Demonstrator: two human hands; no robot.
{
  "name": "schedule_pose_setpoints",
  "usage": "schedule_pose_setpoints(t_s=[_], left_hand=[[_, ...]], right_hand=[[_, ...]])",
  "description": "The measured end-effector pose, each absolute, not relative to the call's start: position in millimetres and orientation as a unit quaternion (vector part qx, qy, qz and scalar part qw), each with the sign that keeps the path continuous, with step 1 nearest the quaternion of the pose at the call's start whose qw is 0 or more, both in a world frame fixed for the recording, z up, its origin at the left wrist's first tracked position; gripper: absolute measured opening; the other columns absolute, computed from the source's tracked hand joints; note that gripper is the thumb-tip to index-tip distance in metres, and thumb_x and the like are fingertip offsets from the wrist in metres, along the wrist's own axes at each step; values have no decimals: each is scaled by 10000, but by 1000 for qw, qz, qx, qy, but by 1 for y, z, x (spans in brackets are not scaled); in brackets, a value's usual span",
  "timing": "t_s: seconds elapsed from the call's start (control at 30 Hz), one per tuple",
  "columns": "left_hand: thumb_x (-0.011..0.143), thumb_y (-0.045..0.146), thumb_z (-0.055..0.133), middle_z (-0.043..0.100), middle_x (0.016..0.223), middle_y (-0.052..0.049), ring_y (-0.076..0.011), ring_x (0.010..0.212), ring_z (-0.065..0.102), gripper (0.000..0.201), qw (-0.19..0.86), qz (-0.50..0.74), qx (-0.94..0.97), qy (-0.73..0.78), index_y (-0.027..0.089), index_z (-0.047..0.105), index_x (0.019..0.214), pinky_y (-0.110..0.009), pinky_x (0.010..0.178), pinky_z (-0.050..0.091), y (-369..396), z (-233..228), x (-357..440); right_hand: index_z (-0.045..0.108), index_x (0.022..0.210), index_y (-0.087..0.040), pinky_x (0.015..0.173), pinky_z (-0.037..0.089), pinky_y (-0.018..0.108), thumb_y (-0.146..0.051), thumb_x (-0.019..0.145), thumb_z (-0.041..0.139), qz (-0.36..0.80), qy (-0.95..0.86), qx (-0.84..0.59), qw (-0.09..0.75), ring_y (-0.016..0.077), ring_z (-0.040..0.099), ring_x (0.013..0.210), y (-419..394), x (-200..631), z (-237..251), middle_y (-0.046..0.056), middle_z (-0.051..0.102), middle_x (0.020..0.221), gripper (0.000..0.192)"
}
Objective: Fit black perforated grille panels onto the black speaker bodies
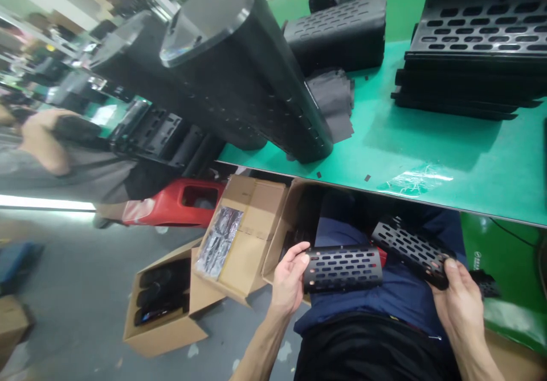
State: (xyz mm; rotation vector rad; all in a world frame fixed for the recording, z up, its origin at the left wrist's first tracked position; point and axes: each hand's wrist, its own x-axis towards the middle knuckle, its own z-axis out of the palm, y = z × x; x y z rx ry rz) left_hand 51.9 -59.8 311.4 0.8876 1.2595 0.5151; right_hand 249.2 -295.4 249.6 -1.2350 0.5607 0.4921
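Observation:
My left hand (291,275) is closed on the left end of a black slotted cover (344,268), thumb on top, above my lap. A second black slotted cover (412,251) is in my right hand (460,298), gripped at its lower right end and tilted down to the right. Both pieces are curved, with rows of oblong holes. They are apart from each other. Something red shows behind the left cover's right end. Another dark slotted piece (486,284) lies partly hidden behind my right hand.
On the green table (371,147) stand tall black housings (252,68), a lying slotted housing (342,31) and a stack of slotted panels (474,56). Cardboard boxes (160,332) and a red stool (171,201) are on the left. A seated person (47,142) is beyond, blurred.

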Motion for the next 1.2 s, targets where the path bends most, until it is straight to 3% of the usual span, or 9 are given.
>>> schedule_pose_setpoints(t_s=[0.27,0.43,0.67,0.97,1.2], left_hand=[[526,382,975,768,756,-21,-170,551,681,672,677,223,362,601,172,696,1100,-243,494,524,-46,321,35],[568,359,937,779,786,-25,-241,673,748,599,666,263,359,598,186,686,1083,-323,580,607,-32,325,24],[602,347,911,793,837,-34,-243,695,758,531,650,289,373,595,183,690,1057,-348,621,631,-22,327,17],[622,374,911,783,801,-28,-234,671,753,550,660,274,382,586,181,685,1084,-338,618,627,-21,318,12],[623,394,911,786,817,-35,-231,661,747,588,664,264,379,588,181,681,1121,-337,604,620,-23,315,11]], right_hand=[[693,922,-257,755,617,397,-611,636,935,242,222,-588,739,213,701,687,-297,241,240,-15,768,796,515],[749,948,-235,749,596,400,-644,709,885,318,177,-598,714,273,709,781,-293,234,244,42,778,849,493],[772,986,-225,705,577,395,-689,768,821,384,125,-607,684,277,691,755,-288,225,245,66,786,872,515],[759,1084,-230,734,594,382,-702,852,723,391,78,-618,678,301,727,879,-290,221,241,79,800,971,527],[762,1124,-233,734,619,394,-682,881,695,387,59,-629,672,307,744,870,-292,223,237,78,803,929,516]])
